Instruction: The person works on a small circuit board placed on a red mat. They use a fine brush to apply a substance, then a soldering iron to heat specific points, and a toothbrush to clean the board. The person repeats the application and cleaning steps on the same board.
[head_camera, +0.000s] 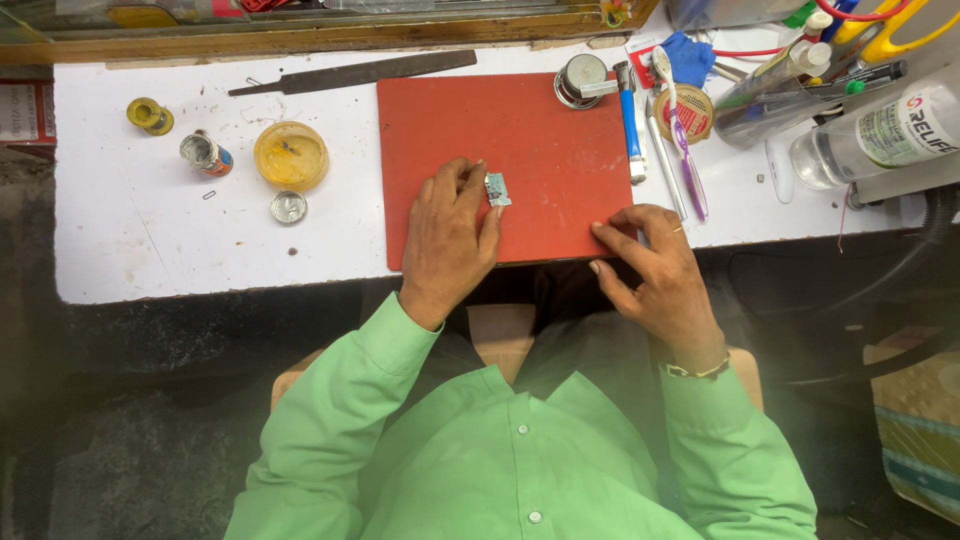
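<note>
Pale green small circuit board flat on red mat, pinned at its left edge under left hand fingertips. Right hand empty, fingers loosely apart, on mat's near-right corner. Risk, judged: light grip, board could skid or flip off mat.

We've got open room on the red mat above the small circuit board, w/ bare white table far left. Right side's crowded: blue-handled tool, toothbrush, bottles. Yellow dish & small tins block mid-left.
</note>
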